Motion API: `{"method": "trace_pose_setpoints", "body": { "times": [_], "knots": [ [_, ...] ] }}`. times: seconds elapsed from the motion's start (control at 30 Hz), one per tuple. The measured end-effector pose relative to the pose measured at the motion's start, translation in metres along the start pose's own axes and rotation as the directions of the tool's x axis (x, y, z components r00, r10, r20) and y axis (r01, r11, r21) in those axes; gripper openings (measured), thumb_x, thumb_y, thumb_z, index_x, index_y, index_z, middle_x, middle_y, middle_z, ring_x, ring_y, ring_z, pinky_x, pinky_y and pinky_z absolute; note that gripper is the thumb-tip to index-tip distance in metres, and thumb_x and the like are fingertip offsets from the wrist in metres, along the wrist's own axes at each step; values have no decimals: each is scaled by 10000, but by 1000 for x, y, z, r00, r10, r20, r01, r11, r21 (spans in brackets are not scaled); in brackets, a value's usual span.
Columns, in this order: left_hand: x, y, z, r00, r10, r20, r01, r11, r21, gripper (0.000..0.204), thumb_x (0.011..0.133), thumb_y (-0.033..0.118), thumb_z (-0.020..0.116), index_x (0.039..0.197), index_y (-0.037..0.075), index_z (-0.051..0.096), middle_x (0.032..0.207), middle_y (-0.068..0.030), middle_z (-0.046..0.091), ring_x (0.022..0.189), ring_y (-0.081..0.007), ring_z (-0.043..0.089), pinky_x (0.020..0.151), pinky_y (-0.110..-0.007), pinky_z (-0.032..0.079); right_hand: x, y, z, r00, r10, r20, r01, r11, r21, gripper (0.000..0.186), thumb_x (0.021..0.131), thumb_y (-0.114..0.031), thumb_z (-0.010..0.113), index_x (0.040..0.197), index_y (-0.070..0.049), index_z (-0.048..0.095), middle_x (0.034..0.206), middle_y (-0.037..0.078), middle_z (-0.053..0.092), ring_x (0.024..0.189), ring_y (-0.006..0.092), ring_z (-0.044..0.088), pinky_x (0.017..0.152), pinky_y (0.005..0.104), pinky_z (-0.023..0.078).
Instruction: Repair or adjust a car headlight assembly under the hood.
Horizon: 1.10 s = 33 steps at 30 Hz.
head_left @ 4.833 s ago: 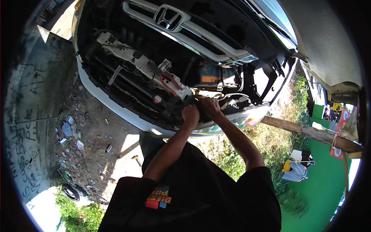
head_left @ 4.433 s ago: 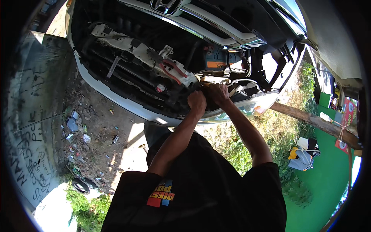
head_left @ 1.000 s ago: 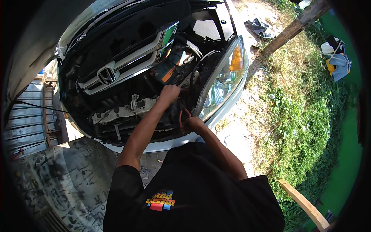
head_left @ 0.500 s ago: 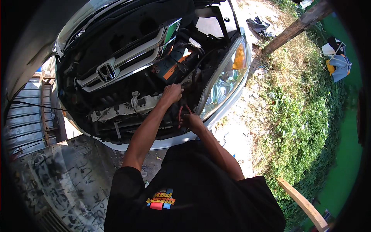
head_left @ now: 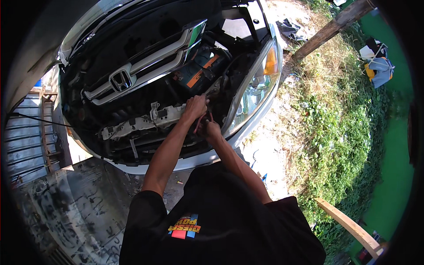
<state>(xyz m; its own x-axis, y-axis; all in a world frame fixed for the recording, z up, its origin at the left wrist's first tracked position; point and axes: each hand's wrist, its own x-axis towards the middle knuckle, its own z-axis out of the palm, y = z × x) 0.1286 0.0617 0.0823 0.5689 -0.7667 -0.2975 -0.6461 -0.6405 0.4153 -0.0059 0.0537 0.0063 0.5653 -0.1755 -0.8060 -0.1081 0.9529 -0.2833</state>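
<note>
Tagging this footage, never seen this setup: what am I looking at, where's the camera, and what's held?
No machine does the work here: these are a person's two bare hands. The view comes from a fisheye camera on their head, looking down, so straight edges bend. Below is a car's open front. The right hand holds a red-handled tool, probably pliers; its tip is lost in shadow. The left hand is at the end of a pale crossbar; its grip is unclear. Nearby sit a battery with an orange band and a headlight.
</note>
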Motion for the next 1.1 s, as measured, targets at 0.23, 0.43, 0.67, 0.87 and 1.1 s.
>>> {"method": "trace_pose_setpoints", "body": {
  "times": [0.23,0.43,0.67,0.87,1.1],
  "knots": [
    [10,-10,6,999,-48,-6,47,995,-82,265,947,234,542,1066,2,587,956,-287,664,963,-468,628,839,-558,481,-8,-5,3,977,80,195,-111,982,154,252,1035,-196,401,1215,-45,492,995,154,625,957,295,653,833,492,561],
    [15,-16,7,998,-60,2,60,992,-109,264,948,233,534,1063,6,603,986,-289,661,988,-472,618,856,-549,476,-10,-2,-4,981,9,192,-28,995,97,328,1039,-229,411,1345,-112,398,1082,159,611,926,285,632,788,449,534],
    [20,3,9,999,-48,6,48,985,-166,282,944,239,533,1052,-9,608,1004,-292,658,995,-474,612,860,-537,477,32,8,-18,924,-365,-112,182,680,-710,391,1012,-217,455,1397,-154,463,1112,226,652,1064,409,629,826,470,507],
    [5,-22,23,988,-96,-117,64,965,-255,275,941,227,543,1020,-25,617,973,-293,660,983,-458,621,843,-531,482,0,-27,-7,972,-220,-83,28,460,-887,413,993,-374,465,1291,-109,573,1181,275,622,1132,429,584,910,497,453],
    [-20,-19,50,925,-378,43,299,654,-695,253,956,179,568,990,-69,604,822,-138,711,640,-199,704,551,-315,564,1,-25,-12,966,-228,-123,4,487,-873,490,997,-397,480,1429,-168,462,1129,241,658,1089,389,620,850,426,484]
  ]
}}
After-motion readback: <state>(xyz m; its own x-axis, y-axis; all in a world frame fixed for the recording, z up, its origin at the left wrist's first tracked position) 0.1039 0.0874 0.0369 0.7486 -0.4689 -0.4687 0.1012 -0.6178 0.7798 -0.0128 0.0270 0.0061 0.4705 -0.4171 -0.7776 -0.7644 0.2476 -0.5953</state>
